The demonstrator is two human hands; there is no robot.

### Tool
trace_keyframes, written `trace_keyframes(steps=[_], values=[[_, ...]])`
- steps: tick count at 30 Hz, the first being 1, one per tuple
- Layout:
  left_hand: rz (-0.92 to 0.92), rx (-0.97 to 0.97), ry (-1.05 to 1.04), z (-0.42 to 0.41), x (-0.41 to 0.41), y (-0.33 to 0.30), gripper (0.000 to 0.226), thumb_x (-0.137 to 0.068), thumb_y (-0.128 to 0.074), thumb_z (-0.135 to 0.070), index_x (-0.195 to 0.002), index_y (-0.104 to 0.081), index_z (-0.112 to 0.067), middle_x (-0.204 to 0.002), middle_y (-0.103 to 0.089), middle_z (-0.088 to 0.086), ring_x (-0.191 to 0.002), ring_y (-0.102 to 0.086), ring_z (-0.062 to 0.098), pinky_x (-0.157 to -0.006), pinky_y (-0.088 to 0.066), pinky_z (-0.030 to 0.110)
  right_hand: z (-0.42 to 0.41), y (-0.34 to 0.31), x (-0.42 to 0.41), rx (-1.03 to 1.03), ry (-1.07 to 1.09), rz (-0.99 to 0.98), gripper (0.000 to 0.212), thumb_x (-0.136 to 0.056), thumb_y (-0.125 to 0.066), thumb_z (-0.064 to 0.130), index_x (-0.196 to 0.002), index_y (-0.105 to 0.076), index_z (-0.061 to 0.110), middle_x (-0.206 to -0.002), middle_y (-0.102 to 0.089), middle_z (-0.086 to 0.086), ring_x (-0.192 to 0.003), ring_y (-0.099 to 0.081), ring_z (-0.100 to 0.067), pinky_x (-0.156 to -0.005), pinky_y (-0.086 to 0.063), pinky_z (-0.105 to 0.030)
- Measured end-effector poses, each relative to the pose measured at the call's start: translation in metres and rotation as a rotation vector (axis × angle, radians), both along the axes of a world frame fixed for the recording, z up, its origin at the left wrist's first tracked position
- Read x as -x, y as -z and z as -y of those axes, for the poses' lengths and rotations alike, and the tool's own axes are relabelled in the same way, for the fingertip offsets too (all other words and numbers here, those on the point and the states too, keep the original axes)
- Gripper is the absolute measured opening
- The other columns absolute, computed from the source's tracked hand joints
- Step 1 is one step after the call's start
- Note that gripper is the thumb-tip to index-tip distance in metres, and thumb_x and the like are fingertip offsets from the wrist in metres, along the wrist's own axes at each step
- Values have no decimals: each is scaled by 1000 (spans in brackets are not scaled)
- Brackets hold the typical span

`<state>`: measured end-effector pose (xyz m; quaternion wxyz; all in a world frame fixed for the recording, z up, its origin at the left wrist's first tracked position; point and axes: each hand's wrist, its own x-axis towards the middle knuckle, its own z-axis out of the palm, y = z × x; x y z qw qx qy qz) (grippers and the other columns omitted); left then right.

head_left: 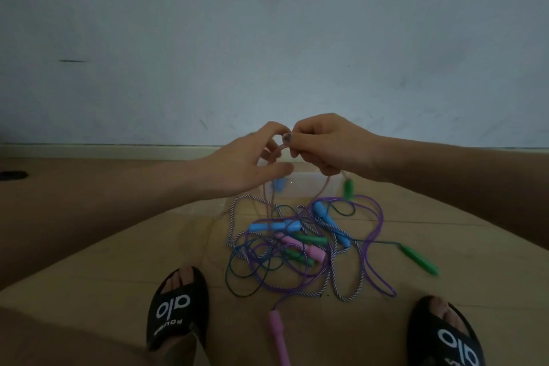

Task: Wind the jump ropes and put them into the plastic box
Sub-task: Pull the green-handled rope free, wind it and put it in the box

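Pinching one pink rope (274, 163) between my right hand (323, 144) and left hand (252, 163), I see it hang down toward the tangled jump ropes (297, 244), the clear plastic box (312, 184) just beyond my grip.

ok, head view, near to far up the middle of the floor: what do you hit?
Lone pink handle nearest the feet → tangled pile of ropes → clear plastic box → the two hands, left hand and right hand, holding a pale pink rope up in front of the box → wall.
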<state>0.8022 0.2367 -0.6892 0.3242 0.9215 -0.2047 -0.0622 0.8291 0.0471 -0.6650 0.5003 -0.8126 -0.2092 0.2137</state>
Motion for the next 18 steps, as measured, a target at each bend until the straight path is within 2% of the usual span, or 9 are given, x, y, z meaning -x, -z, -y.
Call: trace_keyframes(steps=[2, 4, 6, 9, 11, 13, 18], values=[[58, -4, 31, 2, 1, -6, 12, -100, -50, -33, -102, -56, -23, -89, -68, -6, -84, -64, 2, -75, -48, 23, -2, 1, 1, -26, -5, 6, 28, -98, -53, 25, -75, -58, 10, -50, -44, 7, -45, -34, -11, -43, -30, -24], [36, -3, 33, 4, 3, -8, 23, -103, -42, -29, -91, -57, -16, -69, -63, -4, -65, -62, 4, -63, -45, 22, 1, 2, 0, -31, 4, 17, 28, -98, -53, 26, -76, -59, 9, -50, -45, 7, -45, -36, -11, -44, -33, -25], [68, -50, 49, 2, 4, -7, 27, -104, -41, -30, -86, -53, -14, -62, -52, -5, -56, -52, 2, -55, -39, 19, 5, 3, -1, -10, 1, 22, 29, -98, -53, 27, -77, -61, 9, -49, -46, 8, -45, -38, -11, -44, -35, -24], [197, -287, 102, -10, -2, -3, 30, -104, -35, -38, -81, -45, -21, -61, -48, -5, -54, -46, 8, -53, -35, 26, 11, 8, -3, 120, -32, 101, 31, -98, -53, 31, -75, -62, 11, -52, -48, 7, -42, -41, -10, -42, -39, -24], [261, -542, 81, -27, -10, 2, 30, -103, -27, -43, -85, -40, -24, -64, -47, -3, -58, -47, 14, -55, -34, 33, 20, 13, -5, 282, -44, 219, 35, -97, -52, 38, -72, -61, 16, -55, -49, 7, -39, -42, -7, -41, -41, -22], [288, -757, 23, -45, -13, 8, 25, -103, -23, -45, -87, -33, -29, -66, -43, -4, -63, -49, 20, -59, -35, 33, 33, 17, -10, 375, -33, 271, 36, -98, -50, 41, -70, -61, 19, -57, -50, 7, -37, -42, -3, -41, -42, -20], [212, -823, -112, -65, -16, 14, 29, -103, -24, -42, -85, -40, -26, -70, -45, -1, -63, -49, 20, -61, -38, 33, 45, 22, -20, 362, -17, 205, 35, -98, -48, 34, -74, -62, 14, -52, -53, 3, -44, -54, -16, -51, -55, -30]])
